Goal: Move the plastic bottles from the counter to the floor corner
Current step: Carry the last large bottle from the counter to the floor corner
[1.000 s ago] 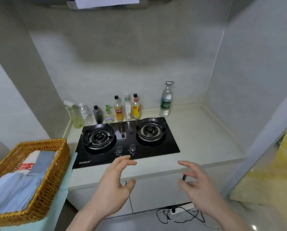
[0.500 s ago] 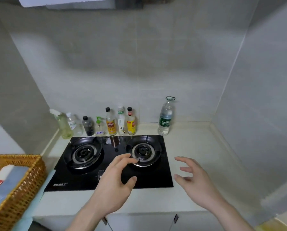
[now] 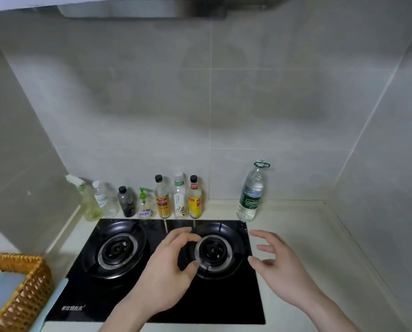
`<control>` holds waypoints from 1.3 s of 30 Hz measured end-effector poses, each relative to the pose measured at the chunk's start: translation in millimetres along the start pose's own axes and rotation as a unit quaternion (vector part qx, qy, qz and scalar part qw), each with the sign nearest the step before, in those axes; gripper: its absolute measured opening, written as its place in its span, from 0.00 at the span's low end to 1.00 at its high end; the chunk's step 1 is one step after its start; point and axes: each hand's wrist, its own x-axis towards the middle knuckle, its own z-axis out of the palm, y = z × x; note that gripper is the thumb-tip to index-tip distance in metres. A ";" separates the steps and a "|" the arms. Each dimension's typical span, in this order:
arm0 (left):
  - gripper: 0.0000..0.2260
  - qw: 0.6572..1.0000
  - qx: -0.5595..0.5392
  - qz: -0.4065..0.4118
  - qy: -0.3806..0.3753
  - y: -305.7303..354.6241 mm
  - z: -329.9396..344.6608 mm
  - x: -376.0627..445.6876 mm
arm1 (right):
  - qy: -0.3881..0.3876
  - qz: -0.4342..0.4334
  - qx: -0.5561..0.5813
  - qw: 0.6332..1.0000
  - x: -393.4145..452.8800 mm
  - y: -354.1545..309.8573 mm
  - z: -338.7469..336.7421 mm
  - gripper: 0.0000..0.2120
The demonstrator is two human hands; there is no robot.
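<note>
Pale tiled walls close in a kitchen corner where the surface [image 3: 295,236] carries a black two-burner hob [image 3: 166,271], and the plastic bottles stand upright along the back wall, clear of the burners: a row of seven [image 3: 161,200] behind the hob and a taller water bottle [image 3: 251,195] apart at the right. Both hands hover over the hob holding nothing, left hand [image 3: 169,271] and right hand [image 3: 279,264] each with a wide grip of loosely curved fingers, seemingly pre-shaped for a bottle's body. The floor corner is out of view.

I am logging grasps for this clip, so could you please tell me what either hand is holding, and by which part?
Nothing is held. The left hand and right hand hover empty over the stove, short of the bottles.
</note>
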 end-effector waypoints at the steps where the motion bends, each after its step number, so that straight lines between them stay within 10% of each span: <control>1: 0.19 1.000 0.002 0.003 -0.001 0.2 0.4 9.6 | 0.005 0.000 -0.004 1.000 6.5 1.4 -2.0 0.22; 39: 0.20 0.996 0.073 -0.047 0.038 65.2 78.1 184.4 | -0.061 -0.004 -0.249 0.967 337.0 59.3 -101.8 0.37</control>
